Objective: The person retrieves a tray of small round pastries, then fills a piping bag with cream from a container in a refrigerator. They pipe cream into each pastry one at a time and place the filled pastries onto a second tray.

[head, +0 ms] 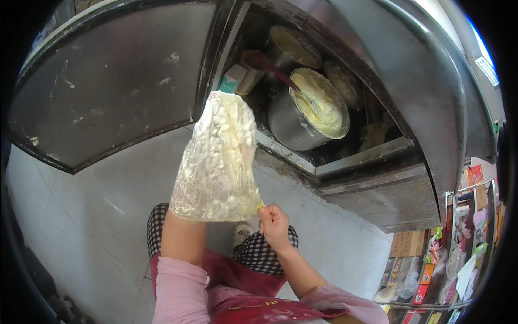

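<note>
A clear plastic bag [216, 178], thickly smeared with pale yellow cream, covers my left hand [226, 133] and wrist. The film hides the fingers, so their pose is unclear. At the bag's lower right corner, my right hand [276, 227] pinches its rim between thumb and fingers. Beyond the bag stands an open steel cabinet [285, 155]. Inside it, a metal pot [289, 125] tilts toward me, holding pale yellow cream [323, 101]. A spatula with a dark red handle [279, 75] rests with its blade in that cream.
The cabinet's steel door [121, 81] hangs open at left. More containers [293, 46] and a small carton [233, 79] sit inside the cabinet. Shelves [465, 303] with packages and cardboard boxes [406, 243] stand at right. Pale floor tiles [101, 227] lie below.
</note>
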The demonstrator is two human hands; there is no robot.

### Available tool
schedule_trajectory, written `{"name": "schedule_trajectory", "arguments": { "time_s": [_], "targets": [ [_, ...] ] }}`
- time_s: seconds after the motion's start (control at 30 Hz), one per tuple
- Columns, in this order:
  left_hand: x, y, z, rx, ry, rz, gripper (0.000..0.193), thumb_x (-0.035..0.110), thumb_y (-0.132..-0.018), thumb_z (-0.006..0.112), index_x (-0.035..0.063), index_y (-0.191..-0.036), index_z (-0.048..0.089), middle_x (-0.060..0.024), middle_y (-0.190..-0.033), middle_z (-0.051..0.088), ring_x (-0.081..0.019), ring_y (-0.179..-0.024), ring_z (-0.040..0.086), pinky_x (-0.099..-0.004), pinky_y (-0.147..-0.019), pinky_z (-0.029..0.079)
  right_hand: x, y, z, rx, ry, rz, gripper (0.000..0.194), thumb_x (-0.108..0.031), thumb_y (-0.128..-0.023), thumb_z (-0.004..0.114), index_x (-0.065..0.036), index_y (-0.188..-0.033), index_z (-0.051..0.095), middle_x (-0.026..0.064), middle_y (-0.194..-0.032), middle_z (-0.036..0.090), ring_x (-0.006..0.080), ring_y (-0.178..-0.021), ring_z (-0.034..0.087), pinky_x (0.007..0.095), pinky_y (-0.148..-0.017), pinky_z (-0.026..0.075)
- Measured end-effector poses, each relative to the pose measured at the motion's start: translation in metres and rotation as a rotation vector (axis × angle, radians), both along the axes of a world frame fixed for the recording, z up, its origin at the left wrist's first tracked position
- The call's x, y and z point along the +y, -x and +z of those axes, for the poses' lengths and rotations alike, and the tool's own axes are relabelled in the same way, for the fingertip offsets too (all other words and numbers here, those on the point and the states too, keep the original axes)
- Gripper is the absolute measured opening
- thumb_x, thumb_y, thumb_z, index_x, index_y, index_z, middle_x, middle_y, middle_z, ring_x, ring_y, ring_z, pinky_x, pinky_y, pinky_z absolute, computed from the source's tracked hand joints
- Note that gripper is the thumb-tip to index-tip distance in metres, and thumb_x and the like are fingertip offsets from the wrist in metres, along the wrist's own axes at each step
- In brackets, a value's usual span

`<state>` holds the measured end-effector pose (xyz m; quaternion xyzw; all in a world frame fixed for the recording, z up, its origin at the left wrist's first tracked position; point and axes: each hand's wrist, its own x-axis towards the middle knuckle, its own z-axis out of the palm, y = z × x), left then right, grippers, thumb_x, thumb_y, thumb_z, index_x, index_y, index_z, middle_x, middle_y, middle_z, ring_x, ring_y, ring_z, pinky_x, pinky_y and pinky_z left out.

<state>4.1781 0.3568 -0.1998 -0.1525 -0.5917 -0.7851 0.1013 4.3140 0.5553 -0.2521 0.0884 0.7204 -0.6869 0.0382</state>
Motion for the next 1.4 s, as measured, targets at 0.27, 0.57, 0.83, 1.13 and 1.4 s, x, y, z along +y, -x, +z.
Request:
{"name": "schedule_trajectory", "arguments": {
  "time_s": [0.27, 0.57, 0.83, 1.13, 1.4],
  "targets": [
    [-0.016, 0.017, 0.014, 0.236, 0.622, 0.22, 0.024, 0.018, -0.086, 0.054, 0.0068, -0.107, 0.058, -0.0082, -0.097, 0.061, -0.0241, -0.089, 0.059, -0.0358, -0.081, 0.049, 0.005, 0.013, -0.004, -0.107, -0.139, 0.128, 0.022, -0.014, -0.091, 0.055, -0.002, -0.073, 0.05, -0.0016, -0.051, 0.051, 0.0039, -0.044, 0.047, 0.02, -0.041, 0.037],
    [-0.04, 0.018, 0.029, 0.389, 1.058, 0.293, 0.021, 0.016, -0.083, 0.056, 0.0069, -0.102, 0.061, -0.0085, -0.092, 0.061, -0.0255, -0.087, 0.059, -0.0359, -0.079, 0.048, 0.034, 0.087, 0.0, -0.427, -0.289, 0.784, 0.019, -0.007, -0.09, 0.05, 0.0, -0.106, 0.06, 0.0091, -0.079, 0.066, 0.0142, -0.071, 0.062, 0.0279, -0.066, 0.051],
    [-0.025, 0.025, -0.006, 0.345, 0.963, 0.36, 0.013, 0.012, -0.078, 0.059, 0.0074, -0.087, 0.066, -0.0102, -0.082, 0.062, -0.0288, -0.081, 0.058, -0.039, -0.072, 0.047, -0.026, 0.35, 0.078, 0.967, -1.495, 0.209, 0.065, -0.032, -0.083, 0.061, -0.028, -0.141, 0.03, 0.0139, -0.15, 0.014, 0.0394, -0.135, 0.019, 0.0648, -0.102, 0.019],
    [-0.021, 0.027, -0.043, 0.364, 0.99, 0.298, 0.014, 0.013, -0.071, 0.06, 0.0058, -0.061, 0.053, -0.0114, -0.063, 0.053, -0.0283, -0.06, 0.052, -0.0394, -0.054, 0.042, -0.014, 0.381, 0.093, 0.464, -1.74, 0.369, 0.019, -0.02, -0.08, 0.056, -0.012, -0.097, 0.058, 0.0138, -0.093, 0.063, 0.0355, -0.091, 0.058, 0.0461, -0.077, 0.046],
    [0.005, 0.038, -0.035, 0.329, 0.85, 0.245, 0.003, 0.008, -0.066, 0.057, 0.007, -0.064, 0.056, -0.0096, -0.059, 0.052, -0.0284, -0.06, 0.051, -0.0391, -0.057, 0.043, 0.158, 0.171, 0.177, 0.03, -2.002, -0.008, 0.016, -0.018, -0.079, 0.062, -0.01, -0.093, 0.062, 0.0137, -0.089, 0.064, 0.0321, -0.084, 0.062, 0.0416, -0.069, 0.049]
  ]
}}
